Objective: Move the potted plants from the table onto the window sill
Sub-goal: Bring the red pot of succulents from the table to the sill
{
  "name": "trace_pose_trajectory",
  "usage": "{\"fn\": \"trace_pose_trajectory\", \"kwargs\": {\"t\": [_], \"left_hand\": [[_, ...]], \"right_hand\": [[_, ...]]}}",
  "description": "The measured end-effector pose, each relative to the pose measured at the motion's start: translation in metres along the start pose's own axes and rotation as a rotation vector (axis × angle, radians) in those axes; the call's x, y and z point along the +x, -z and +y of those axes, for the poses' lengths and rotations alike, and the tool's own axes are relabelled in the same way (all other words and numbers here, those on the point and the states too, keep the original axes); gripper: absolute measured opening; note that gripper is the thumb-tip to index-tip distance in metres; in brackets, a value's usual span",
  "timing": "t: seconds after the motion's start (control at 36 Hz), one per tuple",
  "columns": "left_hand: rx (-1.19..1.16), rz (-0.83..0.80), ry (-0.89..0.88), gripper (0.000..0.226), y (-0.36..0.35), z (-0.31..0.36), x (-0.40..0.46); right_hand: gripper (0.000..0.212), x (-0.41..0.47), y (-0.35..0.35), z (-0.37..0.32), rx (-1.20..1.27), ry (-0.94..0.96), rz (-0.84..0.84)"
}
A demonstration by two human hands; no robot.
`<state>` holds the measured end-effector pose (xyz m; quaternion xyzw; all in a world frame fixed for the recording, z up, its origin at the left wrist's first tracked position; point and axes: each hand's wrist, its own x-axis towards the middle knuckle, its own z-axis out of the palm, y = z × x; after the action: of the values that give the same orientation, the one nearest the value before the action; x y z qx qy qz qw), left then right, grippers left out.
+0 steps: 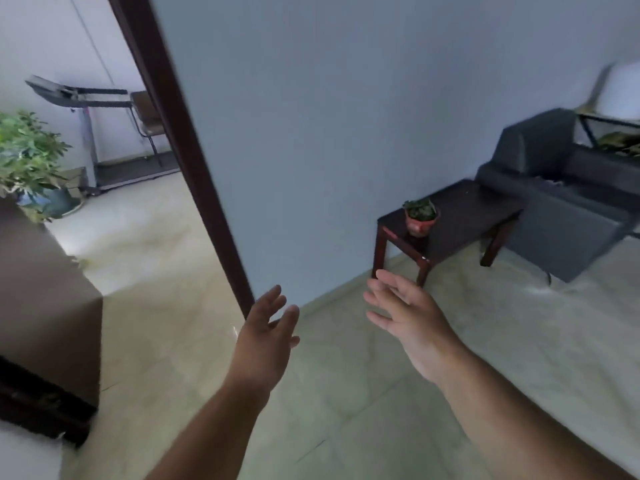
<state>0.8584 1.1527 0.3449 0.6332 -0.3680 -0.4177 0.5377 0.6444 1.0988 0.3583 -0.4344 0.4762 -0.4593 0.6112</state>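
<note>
A small green plant in a reddish pot point(420, 218) stands near the left end of a dark wooden side table point(464, 220) against the pale wall. My left hand point(268, 336) is raised in front of me with fingers straight and empty. My right hand point(403, 315) is held out beside it, also with straight fingers and holding nothing. Both hands are well short of the table, over the tiled floor. No window sill is in view.
A grey sofa point(554, 202) sits right of the table. A dark door frame point(180, 140) splits the wall from a second room with a treadmill point(90, 102), a chair and a large leafy plant point(27, 157). Brown furniture point(45, 306) stands at my left.
</note>
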Motion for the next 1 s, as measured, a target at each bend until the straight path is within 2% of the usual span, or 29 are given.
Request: {"fn": "trace_pose_trajectory", "kwargs": {"t": [0.17, 0.28, 0.39, 0.67, 0.83, 1.0], "left_hand": [[0.057, -0.152, -0.008, 0.048, -0.109, 0.015, 0.039], [0.077, -0.233, -0.007, 0.040, -0.163, 0.018, 0.069], [0.100, -0.296, 0.005, 0.044, -0.210, 0.015, 0.107], [0.030, -0.359, 0.048, 0.041, -0.300, 0.022, 0.217], [0.067, -0.414, 0.068, 0.049, -0.357, 0.029, 0.263], [0.077, -0.401, 0.100, 0.048, -0.407, 0.026, 0.295]], "right_hand": [[0.052, 0.039, 0.088, -0.026, 0.024, 0.023, 0.126], [0.051, 0.066, 0.129, -0.033, 0.030, 0.028, 0.207], [0.048, 0.099, 0.164, -0.033, -0.004, 0.008, 0.292], [0.051, 0.193, 0.222, -0.057, -0.126, -0.033, 0.397], [0.049, 0.245, 0.258, -0.073, -0.116, -0.039, 0.455], [0.050, 0.288, 0.301, -0.077, -0.145, -0.064, 0.417]]}}
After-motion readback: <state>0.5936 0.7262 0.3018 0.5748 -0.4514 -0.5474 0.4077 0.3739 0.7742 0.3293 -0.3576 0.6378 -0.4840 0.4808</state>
